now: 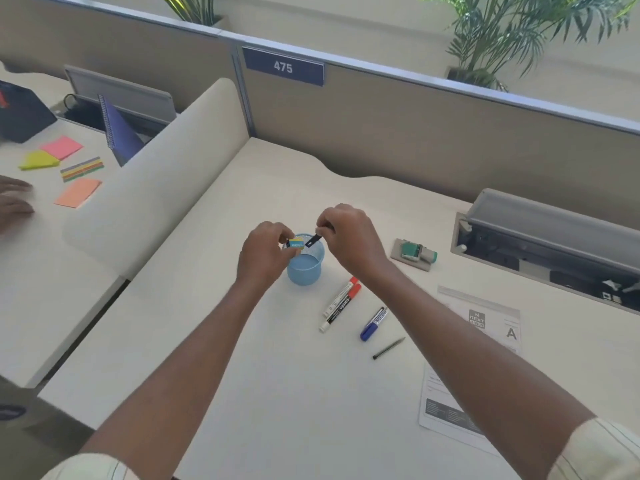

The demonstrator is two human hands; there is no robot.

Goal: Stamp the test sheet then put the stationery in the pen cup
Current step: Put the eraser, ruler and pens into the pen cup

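Both hands meet over the blue mesh pen cup (306, 265) near the middle of the worktop (263, 375). The left hand (264, 252) has its grip clamped on a small yellow-and-blue eraser (296, 243) above the cup's rim; the right hand (349, 237) pinches a small black clip (313, 240) just beside it. Two red markers (341, 303), a blue marker (373, 323) and a dark pen (388, 348) lie to the right and nearer. The stamp (417, 253) sits far right, the test sheet (464, 362) near right.

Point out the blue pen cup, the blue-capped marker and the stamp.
blue pen cup (304, 270): head view, on its outer mesh wall.
blue-capped marker (369, 331): head view, on its blue cap.
stamp (417, 252): head view, on its green body, lying on the grey pad.
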